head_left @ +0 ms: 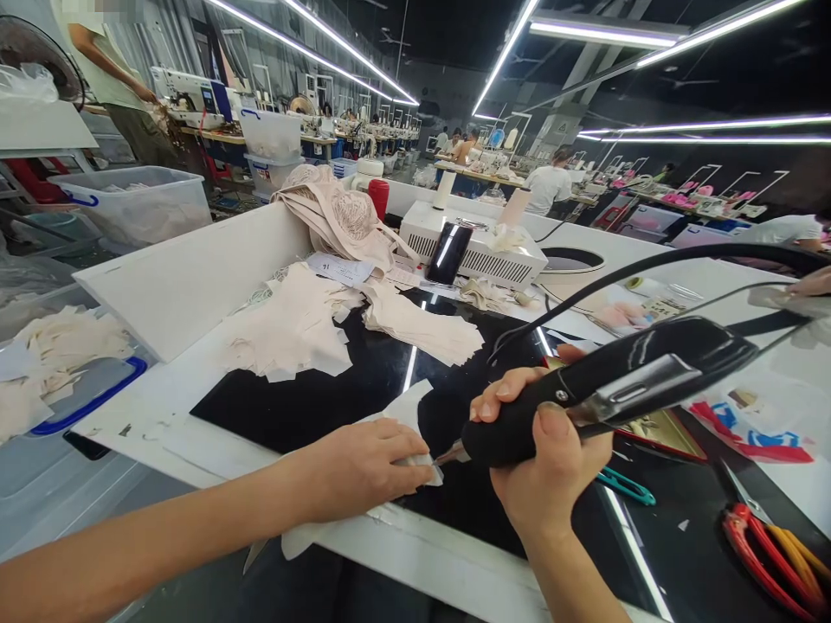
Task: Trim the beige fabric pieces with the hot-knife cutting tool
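My right hand (551, 467) is wrapped round a black handheld tool (519, 424) with a metal lever on its side and a black cable at its rear. Its narrow metal tip points left, right beside the edge of a pale fabric piece (412, 407). My left hand (363, 472) is closed on that fabric, fingers together, near the front edge of the glossy black board (312, 407). Part of the fabric hangs below the hand over the table edge. Behind lie a spread pile of cream fabric pieces (292, 329) and a neater stack of cut pieces (428, 327).
Red-handled scissors (766, 554) and a teal cutter (627, 486) lie at right. A phone (449, 253) leans on a white vented box (473, 242). Lace-trimmed garments (338, 212) and a red thread spool (378, 197) stand behind. Plastic bins (143, 208) flank the left; another person (110, 69) stands beyond.
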A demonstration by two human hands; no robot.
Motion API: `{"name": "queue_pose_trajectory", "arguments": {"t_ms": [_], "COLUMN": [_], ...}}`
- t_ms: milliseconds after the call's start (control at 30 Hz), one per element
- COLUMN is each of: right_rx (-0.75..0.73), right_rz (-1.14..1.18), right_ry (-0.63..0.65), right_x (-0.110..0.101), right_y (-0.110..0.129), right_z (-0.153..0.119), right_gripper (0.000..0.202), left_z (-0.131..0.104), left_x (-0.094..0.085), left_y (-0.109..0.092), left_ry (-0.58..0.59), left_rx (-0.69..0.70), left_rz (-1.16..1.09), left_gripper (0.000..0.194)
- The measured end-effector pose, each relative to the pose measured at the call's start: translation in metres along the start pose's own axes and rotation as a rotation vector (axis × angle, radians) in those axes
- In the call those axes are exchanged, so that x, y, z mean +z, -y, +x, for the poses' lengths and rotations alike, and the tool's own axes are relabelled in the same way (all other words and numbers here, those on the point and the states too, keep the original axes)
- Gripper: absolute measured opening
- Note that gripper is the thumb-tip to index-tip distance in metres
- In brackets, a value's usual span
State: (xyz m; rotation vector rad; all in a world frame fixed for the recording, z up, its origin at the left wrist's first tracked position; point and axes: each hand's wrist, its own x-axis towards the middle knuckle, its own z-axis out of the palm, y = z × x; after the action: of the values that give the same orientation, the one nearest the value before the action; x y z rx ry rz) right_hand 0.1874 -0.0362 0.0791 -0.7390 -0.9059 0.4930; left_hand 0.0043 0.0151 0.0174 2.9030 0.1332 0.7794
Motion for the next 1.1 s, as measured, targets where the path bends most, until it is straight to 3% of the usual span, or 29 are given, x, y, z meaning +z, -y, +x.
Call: {"name": "queue_pose_trajectory", "arguments": {"t_ms": [600,767,900,1100], "right_rx": [-0.023,0.007,0.001,-0.009], "right_rz": [-0.014,-0.04,-0.034,-0.026], "right_ry": [-0.021,-0.016,0.003,0.014], "right_x": [0.009,0.009,0.004,-0.002], "right_y": [-0.007,-0.006,-0.001,0.003], "right_z": [0.006,0.004,0.001,-0.003], "right_gripper": [0.038,0.037,0.04,0.045], "left_z": [-0.006,-0.01,-0.011,0.003], "left_x": [0.002,0.007,0.0,-0.018], "left_y": [0.004,-0.006,-0.013,0.016], "left_ry": [0.068,0.076,0.082,0.023], "left_rx": [-0.056,-0.086,-0.102,-0.091], "left_rz": [-0.018,-0.007,-0.026,-0.045], "left_gripper": [0.021,0.026,0.03,0.024]}}
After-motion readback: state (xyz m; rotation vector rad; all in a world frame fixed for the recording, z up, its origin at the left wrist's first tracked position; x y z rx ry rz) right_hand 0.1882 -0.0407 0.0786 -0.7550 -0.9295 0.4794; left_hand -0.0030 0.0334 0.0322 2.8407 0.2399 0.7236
